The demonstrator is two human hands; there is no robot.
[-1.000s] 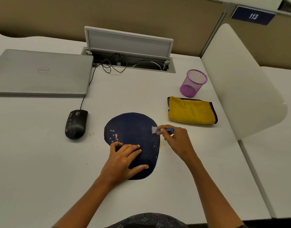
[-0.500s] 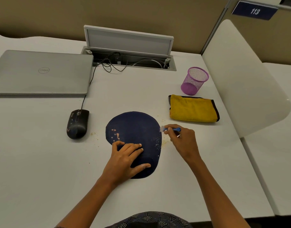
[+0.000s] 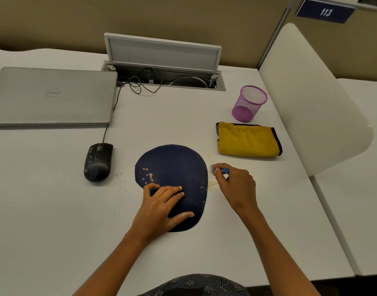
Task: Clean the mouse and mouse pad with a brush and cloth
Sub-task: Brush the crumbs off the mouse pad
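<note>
Reads "113" in white on a dark blue sign (image 3: 325, 12) atop the partition. Shows "DELL", upside down, on the closed laptop lid (image 3: 52, 92).

The setting was an office workstation. A closed laptop (image 3: 51, 95) lay on a white desk (image 3: 55, 221) with a flip-up cable box (image 3: 162, 60), fabric partitions (image 3: 140, 16) and a numbered seat sign (image 3: 325, 12).

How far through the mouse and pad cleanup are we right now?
Early. Done: little, only crumbs pushed toward the mouse pad's right edge. In hand: the left hand pins the pad while the right hand holds the blue brush just off that edge. Left: pink spots on the pad's left side, specks on the mouse, crumbs on the desk, and the yellow cloth lies folded, unused.
</note>
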